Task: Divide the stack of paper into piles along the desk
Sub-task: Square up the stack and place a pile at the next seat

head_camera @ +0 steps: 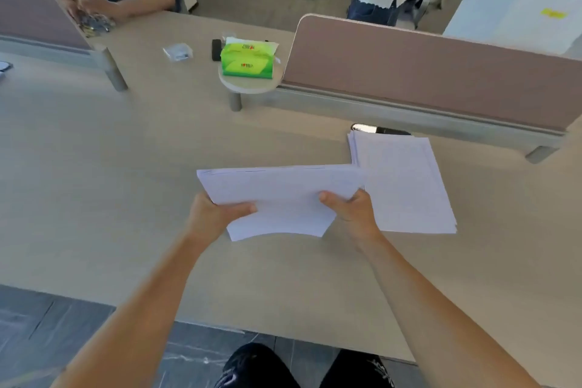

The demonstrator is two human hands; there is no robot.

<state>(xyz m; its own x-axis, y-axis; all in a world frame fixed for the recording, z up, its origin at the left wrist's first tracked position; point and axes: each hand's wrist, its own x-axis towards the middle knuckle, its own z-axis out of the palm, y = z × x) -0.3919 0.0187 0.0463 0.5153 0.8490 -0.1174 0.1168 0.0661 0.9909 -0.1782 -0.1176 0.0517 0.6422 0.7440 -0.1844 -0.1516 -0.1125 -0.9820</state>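
One pile point(406, 186) is laid flat on the worktop point(110, 167) at the right, just in front of the partition point(425, 72), with a dark object at its far edge that cannot be identified. A second batch of sheets point(277, 195) is held above the worktop in the centre: the left hand point(214, 214) grips its near-left corner and the right hand point(349, 208) its near-right edge, the fingers of both closed on the paper with thumbs on top. The batch's right end overlaps the near-left corner of the laid pile; whether they touch cannot be told. The division is judged to be at an early stage, with one pile set down and the held batch not yet placed or split. Bare worktop is available to the left and near side of the held batch. The far centre is occupied by a green tissue box point(247, 60) on a small round stand, well apart from the paper. The near worktop edge runs below the forearms.
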